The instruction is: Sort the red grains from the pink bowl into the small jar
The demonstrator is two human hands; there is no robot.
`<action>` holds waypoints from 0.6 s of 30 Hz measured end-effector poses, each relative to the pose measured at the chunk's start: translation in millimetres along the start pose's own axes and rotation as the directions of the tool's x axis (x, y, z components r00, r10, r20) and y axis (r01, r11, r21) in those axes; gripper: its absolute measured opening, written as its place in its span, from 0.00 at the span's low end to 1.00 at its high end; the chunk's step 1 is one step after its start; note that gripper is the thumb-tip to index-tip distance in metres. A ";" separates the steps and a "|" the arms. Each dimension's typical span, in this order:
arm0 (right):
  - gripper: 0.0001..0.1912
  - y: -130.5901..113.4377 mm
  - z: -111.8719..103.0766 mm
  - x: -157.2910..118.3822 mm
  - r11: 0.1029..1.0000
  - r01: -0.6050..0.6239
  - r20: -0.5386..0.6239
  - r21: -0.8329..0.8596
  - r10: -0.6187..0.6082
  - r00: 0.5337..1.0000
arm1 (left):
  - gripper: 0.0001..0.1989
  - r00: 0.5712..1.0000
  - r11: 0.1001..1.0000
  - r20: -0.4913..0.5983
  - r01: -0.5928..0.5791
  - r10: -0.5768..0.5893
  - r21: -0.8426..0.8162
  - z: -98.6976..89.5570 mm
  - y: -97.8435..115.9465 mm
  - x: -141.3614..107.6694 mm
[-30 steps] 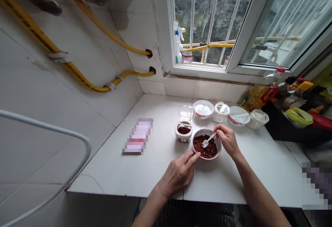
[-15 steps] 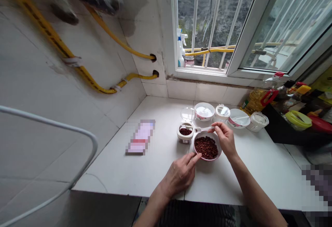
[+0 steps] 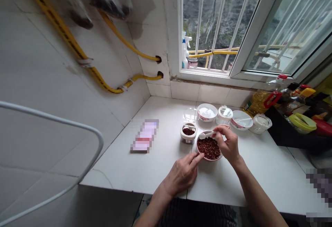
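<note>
My right hand (image 3: 228,144) pinches the handle of a small white spoon (image 3: 204,135). The spoon's head hangs over the far left part of a bowl (image 3: 213,160) with a pinkish outside. Dark red, peppercorn-like bits (image 3: 209,148) fill much of that bowl. At the near left rim, my left hand (image 3: 183,173) holds the bowl, its fingertips on the edge and thumb side partly hidden. Just left of the bowl stands a seasoning jar (image 3: 188,137) with similar dark red bits inside. Its clear lid (image 3: 192,114) is flipped up at the back.
Behind are a bowl of white powder (image 3: 207,118), a lidded jar (image 3: 224,114), a bowl with a white spoon (image 3: 241,125) and another jar (image 3: 260,124). Oil and sauce bottles (image 3: 261,97) crowd the right. A blurred flat object (image 3: 144,136) lies left. Yellow pipe (image 3: 101,82) runs along the wall.
My right hand has brought the spoon from beside the jar to above the bowl, its head now over the dark red bits. My left hand stays at the bowl's rim. The view has shifted slightly.
</note>
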State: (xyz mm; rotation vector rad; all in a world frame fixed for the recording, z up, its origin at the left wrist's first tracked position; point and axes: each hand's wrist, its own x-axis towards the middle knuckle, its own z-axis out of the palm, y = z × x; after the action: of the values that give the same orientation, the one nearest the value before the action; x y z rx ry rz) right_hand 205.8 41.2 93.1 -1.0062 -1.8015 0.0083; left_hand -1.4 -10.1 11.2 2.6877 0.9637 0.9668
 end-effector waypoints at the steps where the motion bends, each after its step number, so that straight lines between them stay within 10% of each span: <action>1: 0.10 3.6 -3.1 -1.4 1.000 -0.028 0.013 -0.011 0.029 1.000 | 0.29 1.000 1.000 -0.001 -0.002 0.002 0.000 0.2 -0.1 0.0; 10: 0.10 17.8 4.8 -14.4 0.949 -0.315 0.204 0.014 0.306 0.930 | 0.29 1.000 1.000 -0.015 0.001 -0.001 -0.010 -0.1 -0.7 -1.1; 18: 0.09 18.7 -0.2 -11.7 0.713 -0.650 0.273 0.262 0.591 0.759 | 0.31 1.000 1.000 -0.015 -0.006 0.006 0.007 -2.0 -0.2 -0.2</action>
State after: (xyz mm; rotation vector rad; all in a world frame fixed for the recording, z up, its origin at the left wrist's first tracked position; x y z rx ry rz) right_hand 219.0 45.9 76.1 -1.3380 -1.4448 0.8320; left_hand -2.8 -10.3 12.7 2.6946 0.9644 0.9877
